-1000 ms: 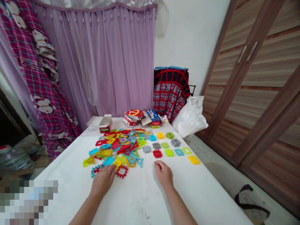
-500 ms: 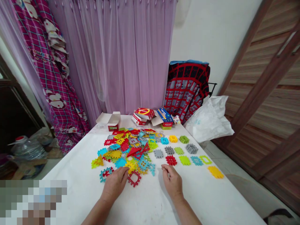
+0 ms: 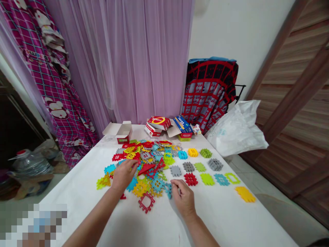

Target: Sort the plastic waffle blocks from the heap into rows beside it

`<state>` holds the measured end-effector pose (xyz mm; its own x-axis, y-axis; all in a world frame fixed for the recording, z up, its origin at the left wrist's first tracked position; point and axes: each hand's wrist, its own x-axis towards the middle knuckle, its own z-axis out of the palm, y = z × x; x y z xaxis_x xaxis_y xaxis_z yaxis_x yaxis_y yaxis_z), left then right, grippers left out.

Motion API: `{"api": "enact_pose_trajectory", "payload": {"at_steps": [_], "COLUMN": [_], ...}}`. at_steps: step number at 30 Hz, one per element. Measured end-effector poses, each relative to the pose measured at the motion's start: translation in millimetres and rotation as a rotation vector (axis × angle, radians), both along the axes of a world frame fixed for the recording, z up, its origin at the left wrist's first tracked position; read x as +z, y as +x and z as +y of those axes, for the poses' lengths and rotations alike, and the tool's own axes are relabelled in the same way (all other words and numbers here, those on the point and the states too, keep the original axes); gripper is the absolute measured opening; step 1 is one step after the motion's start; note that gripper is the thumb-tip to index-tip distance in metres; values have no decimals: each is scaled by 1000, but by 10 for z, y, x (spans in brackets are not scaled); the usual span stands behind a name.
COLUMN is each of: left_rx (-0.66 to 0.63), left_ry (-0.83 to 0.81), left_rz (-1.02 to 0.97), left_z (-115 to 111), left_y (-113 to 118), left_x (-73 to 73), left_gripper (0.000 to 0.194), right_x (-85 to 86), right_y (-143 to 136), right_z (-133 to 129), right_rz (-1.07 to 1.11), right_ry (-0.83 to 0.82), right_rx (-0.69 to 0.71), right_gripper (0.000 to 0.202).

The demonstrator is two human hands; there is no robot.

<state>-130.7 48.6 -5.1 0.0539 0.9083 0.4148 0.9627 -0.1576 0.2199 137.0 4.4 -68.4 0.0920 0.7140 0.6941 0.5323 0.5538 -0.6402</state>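
A heap of colourful plastic interlocking building pieces (image 3: 157, 183) lies on the white table. Over its left part is my left hand (image 3: 124, 175), its fingers bent and pressed together; what they hold, if anything, is hidden. My right hand (image 3: 184, 198) is curled closed at the heap's right edge, with no piece visible in it. Its fingertips are next to a light-blue lattice piece (image 3: 168, 190). A dark red square frame piece (image 3: 146, 202) lies in front of the heap. Right of the heap, a red piece (image 3: 190, 179) and a grey piece (image 3: 175, 171) lie near my right hand.
Sorted pieces stand in rows on the right, among them a yellow stack (image 3: 245, 194) and a grey stack (image 3: 215, 164). At the back are an open box (image 3: 124, 133), a red box (image 3: 158, 122) and a blue box (image 3: 183, 124). A white bag (image 3: 236, 132) hangs beyond the right edge.
My left hand has moved forward over the heap, away from the front pieces. My right hand has shifted slightly left, towards the light-blue piece. The view has shifted slightly.
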Motion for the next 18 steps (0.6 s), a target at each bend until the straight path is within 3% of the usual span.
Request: {"api": "enact_pose_trajectory", "payload": {"at_steps": [7,13,18], "left_rx": [-24,-37,-37], "left_ry": [-145,-205,-193], "left_rz": [196,210,50], "left_z": [443,527,490], "left_y": [173,310,340], "left_x": [228,297,353], "left_gripper": [20,16,20], "right_x": [13,12,14], "right_y": [1,-5,-4], "right_z": [-7,-10,-13], "right_rz": [49,54,35], "right_ry": [-74,-120,-86], "right_rx": [31,28,31], "right_gripper": [21,24,22]}}
